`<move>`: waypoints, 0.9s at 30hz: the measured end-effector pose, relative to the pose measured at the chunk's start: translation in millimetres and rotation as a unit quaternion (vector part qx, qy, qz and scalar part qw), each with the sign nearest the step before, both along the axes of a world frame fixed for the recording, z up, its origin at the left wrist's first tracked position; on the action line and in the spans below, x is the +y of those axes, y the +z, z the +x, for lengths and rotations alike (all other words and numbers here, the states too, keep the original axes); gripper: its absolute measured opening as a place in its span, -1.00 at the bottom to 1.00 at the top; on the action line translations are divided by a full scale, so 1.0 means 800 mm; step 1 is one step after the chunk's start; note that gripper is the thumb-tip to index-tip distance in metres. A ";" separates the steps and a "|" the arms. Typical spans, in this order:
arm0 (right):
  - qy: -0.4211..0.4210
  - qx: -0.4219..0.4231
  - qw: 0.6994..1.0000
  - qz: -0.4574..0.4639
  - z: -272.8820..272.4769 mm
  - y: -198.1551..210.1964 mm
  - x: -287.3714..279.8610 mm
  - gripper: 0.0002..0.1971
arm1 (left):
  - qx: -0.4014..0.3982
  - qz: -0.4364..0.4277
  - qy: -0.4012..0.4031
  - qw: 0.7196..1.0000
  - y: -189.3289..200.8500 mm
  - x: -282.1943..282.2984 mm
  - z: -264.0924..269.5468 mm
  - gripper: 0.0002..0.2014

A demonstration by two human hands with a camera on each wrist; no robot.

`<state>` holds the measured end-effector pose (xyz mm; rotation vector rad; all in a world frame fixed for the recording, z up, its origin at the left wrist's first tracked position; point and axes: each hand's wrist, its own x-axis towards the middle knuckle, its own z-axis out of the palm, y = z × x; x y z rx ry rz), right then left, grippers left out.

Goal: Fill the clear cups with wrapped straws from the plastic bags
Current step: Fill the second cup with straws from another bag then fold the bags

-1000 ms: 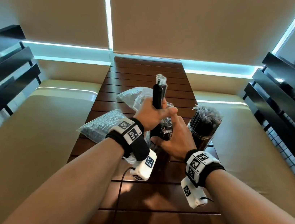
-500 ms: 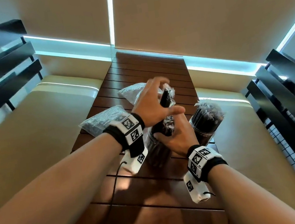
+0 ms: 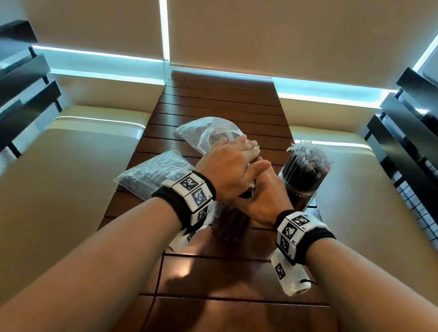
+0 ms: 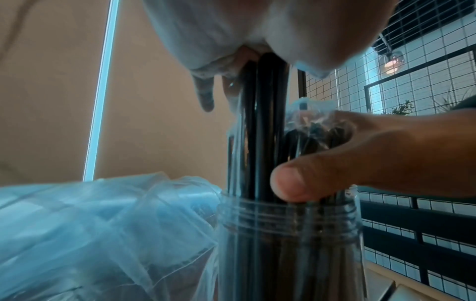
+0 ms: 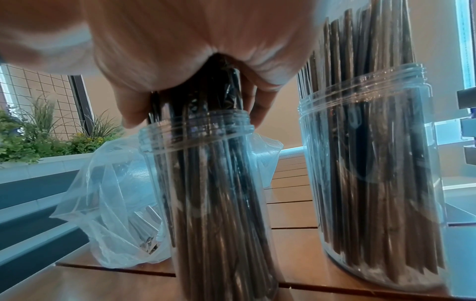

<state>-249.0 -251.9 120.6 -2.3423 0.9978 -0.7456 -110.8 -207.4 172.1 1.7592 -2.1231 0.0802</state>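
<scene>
Lowered since a second ago: black wrapped straws [image 4: 260, 126], gripped by left hand [image 3: 227, 170], now inside clear threaded plastic cup [image 5: 206, 183]. Right hand [image 3: 266, 201] pinching straw tops. Brown slatted wooden surface [image 3: 231, 299]; beige blinds [image 3: 303, 13] behind.

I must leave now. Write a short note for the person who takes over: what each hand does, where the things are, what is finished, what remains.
Left hand: from above, holds a bunch of wrapped straws standing in the near cup.
Right hand: grips the straws just above that cup's rim.
Far cup, to the right on the table: packed with straws, done.
Near cup: well filled, the bunch not yet let go.
Left: seat the bunch. An opened bag lies behind the hands and another bag to the left, both holding straws.
</scene>
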 end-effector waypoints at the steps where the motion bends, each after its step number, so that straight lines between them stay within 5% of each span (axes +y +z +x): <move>1: 0.003 -0.001 1.000 0.005 0.000 0.001 0.000 -0.18 | 0.000 0.013 0.005 1.000 0.000 0.003 0.002 -0.34; 13: 0.025 0.005 0.999 0.036 -0.007 0.010 -0.003 -0.02 | 0.022 0.150 0.049 0.987 -0.038 0.016 0.001 -0.01; 18: 0.020 0.035 0.999 0.017 -0.003 0.004 -0.006 0.18 | 0.114 0.182 0.107 0.971 -0.021 -0.008 -0.010 -0.13; 22: 0.037 0.032 0.999 0.016 0.002 -0.002 -0.011 0.10 | 0.102 0.135 0.117 0.979 -0.032 -0.007 -0.017 -0.26; 27: 0.022 0.045 0.999 0.018 -0.002 0.001 -0.008 0.01 | 0.103 0.128 0.106 0.981 -0.036 -0.007 -0.013 -0.15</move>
